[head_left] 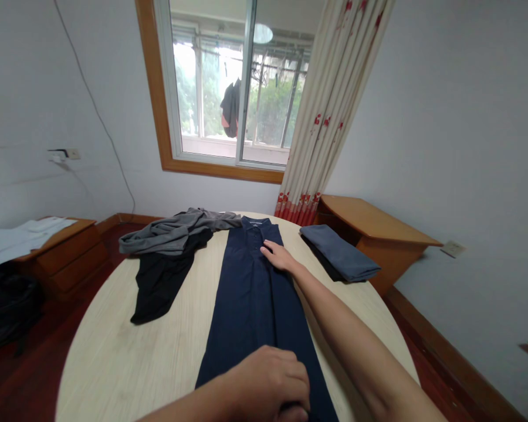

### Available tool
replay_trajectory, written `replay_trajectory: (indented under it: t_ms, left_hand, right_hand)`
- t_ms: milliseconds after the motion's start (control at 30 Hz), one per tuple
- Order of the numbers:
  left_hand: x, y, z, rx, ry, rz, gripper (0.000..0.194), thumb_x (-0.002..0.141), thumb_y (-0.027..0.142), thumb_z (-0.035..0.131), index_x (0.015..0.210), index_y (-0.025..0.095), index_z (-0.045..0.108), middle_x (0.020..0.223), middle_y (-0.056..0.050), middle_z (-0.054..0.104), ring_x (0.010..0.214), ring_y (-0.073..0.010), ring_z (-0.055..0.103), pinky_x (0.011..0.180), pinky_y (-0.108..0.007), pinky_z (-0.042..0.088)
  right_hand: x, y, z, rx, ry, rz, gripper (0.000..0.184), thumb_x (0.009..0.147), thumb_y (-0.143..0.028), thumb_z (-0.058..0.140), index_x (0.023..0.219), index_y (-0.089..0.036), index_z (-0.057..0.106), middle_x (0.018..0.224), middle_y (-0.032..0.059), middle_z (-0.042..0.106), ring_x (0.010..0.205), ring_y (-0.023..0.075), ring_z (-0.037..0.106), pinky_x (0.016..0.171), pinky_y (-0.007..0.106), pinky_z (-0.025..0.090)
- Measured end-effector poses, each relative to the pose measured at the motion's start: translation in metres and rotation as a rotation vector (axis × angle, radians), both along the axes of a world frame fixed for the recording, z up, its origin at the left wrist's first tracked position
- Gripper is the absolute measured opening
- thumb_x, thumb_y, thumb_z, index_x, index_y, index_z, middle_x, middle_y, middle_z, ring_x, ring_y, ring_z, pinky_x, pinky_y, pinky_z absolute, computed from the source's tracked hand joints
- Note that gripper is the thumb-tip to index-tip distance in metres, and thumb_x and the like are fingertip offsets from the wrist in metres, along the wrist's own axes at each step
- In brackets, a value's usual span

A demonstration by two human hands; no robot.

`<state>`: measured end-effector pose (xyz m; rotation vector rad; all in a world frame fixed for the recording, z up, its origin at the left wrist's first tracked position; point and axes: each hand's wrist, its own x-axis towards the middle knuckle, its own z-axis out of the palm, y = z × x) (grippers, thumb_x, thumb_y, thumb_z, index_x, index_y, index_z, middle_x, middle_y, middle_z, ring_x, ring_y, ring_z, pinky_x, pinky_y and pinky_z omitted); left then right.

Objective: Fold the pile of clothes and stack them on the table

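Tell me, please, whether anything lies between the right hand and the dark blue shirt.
Nothing visible does: the right hand rests on the shirt near its collar. Grey clothing lies left of the shirt, folded clothes right.

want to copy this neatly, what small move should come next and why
I'd probably slide the right hand down the navy shirt to smooth it: a lengthwise crease runs below that hand, which rests flat just below the collar.
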<state>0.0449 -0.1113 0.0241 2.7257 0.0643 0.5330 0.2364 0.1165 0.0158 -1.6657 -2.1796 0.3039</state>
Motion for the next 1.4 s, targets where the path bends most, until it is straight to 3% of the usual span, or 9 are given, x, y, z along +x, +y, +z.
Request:
replay_trajectory:
  t_ms: [167, 367, 467, 533, 633, 833, 1000, 1200, 1400]
  left_hand:
    - [-0.001, 0.002, -0.006, -0.11, 0.004, -0.028, 0.009, 0.083, 0.02, 0.068, 0.08, 0.02, 0.059, 0.089, 0.003, 0.071, 0.083, -0.0119, 0.063, 0.077, -0.023, 0.047]
    - [0.0, 0.001, -0.012, -0.145, 0.088, -0.008, 0.023, 0.089, 0.034, 0.065, 0.072, 0.02, 0.062, 0.076, 0.002, 0.071, 0.071, -0.0111, 0.064, 0.065, -0.021, 0.046]
    - [0.0, 0.0, -0.006, -0.063, 0.087, 0.06, 0.018, 0.091, 0.038, 0.062, 0.095, 0.021, 0.068, 0.104, 0.0, 0.074, 0.098, -0.0165, 0.065, 0.089, -0.028, 0.048]
    - [-0.001, 0.002, -0.007, 0.02, 0.108, 0.098, 0.033, 0.094, 0.04, 0.057, 0.12, 0.02, 0.062, 0.132, -0.006, 0.064, 0.122, -0.023, 0.056, 0.105, -0.039, 0.041]
    - [0.0, 0.007, -0.022, 0.176, 0.159, 0.163, 0.043, 0.098, 0.035, 0.049, 0.138, 0.018, 0.049, 0.148, -0.012, 0.049, 0.136, -0.0288, 0.045, 0.109, -0.047, 0.038]
    - [0.011, 0.012, -0.072, 0.52, 0.008, 0.246, 0.032, 0.103, 0.033, 0.041, 0.131, 0.027, 0.054, 0.141, -0.002, 0.057, 0.128, -0.0224, 0.054, 0.101, -0.038, 0.047]
    - [0.014, 0.015, -0.087, 0.648, -0.082, 0.291, 0.029, 0.102, 0.032, 0.044, 0.13, 0.031, 0.055, 0.143, 0.003, 0.055, 0.13, -0.0192, 0.052, 0.1, -0.033, 0.049]
    - [0.013, 0.013, -0.084, 0.523, -0.028, 0.28, 0.033, 0.102, 0.035, 0.045, 0.134, 0.032, 0.052, 0.143, 0.002, 0.054, 0.131, -0.0203, 0.052, 0.103, -0.035, 0.047]
    - [0.001, 0.012, -0.044, 0.12, 0.091, 0.154, 0.037, 0.1, 0.04, 0.047, 0.134, 0.025, 0.054, 0.145, -0.006, 0.052, 0.136, -0.027, 0.045, 0.111, -0.046, 0.039]
  right_hand:
    - [-0.005, -0.013, -0.006, -0.141, -0.095, 0.013, 0.061, 0.099, -0.053, 0.034, 0.152, -0.022, 0.034, 0.157, 0.0082, 0.034, 0.147, 0.0283, 0.027, 0.118, 0.055, 0.018]
    - [-0.005, -0.02, -0.017, -0.056, -0.138, -0.069, 0.066, 0.1, -0.054, 0.025, 0.155, -0.017, 0.024, 0.161, 0.0084, 0.025, 0.15, 0.0246, 0.018, 0.12, 0.052, 0.01]
    - [-0.005, -0.012, -0.02, -0.05, -0.183, -0.135, 0.067, 0.1, -0.055, 0.023, 0.155, -0.016, 0.025, 0.161, 0.0084, 0.022, 0.15, 0.0248, 0.015, 0.12, 0.052, 0.008]
    - [-0.006, -0.004, -0.021, -0.093, -0.217, -0.158, 0.068, 0.1, -0.057, 0.022, 0.154, -0.017, 0.028, 0.162, 0.007, 0.02, 0.15, 0.0258, 0.013, 0.12, 0.054, 0.008]
    - [-0.006, 0.014, -0.022, -0.137, -0.245, -0.192, 0.071, 0.098, -0.062, 0.021, 0.155, -0.021, 0.027, 0.163, 0.0052, 0.015, 0.151, 0.0279, 0.011, 0.118, 0.057, 0.009]
    - [0.002, 0.062, -0.022, -0.171, -0.248, -0.246, 0.079, 0.093, -0.07, 0.023, 0.156, -0.023, 0.022, 0.164, 0.0061, 0.01, 0.151, 0.0297, 0.008, 0.116, 0.062, 0.013]
    - [0.018, 0.104, -0.027, -0.15, -0.185, -0.265, 0.084, 0.09, -0.075, 0.026, 0.155, -0.022, 0.024, 0.164, 0.0067, 0.012, 0.151, 0.0301, 0.01, 0.116, 0.064, 0.008]
    - [0.049, 0.129, -0.037, -0.001, 0.228, -0.262, 0.083, 0.091, -0.074, 0.021, 0.151, -0.019, 0.037, 0.161, 0.0077, 0.023, 0.151, 0.0253, 0.012, 0.121, 0.05, 0.01]
    - [0.062, 0.088, -0.043, 0.028, 0.423, -0.087, 0.089, 0.081, -0.083, 0.038, 0.146, -0.022, 0.046, 0.158, 0.0078, 0.032, 0.151, 0.0258, 0.014, 0.123, 0.047, 0.01]
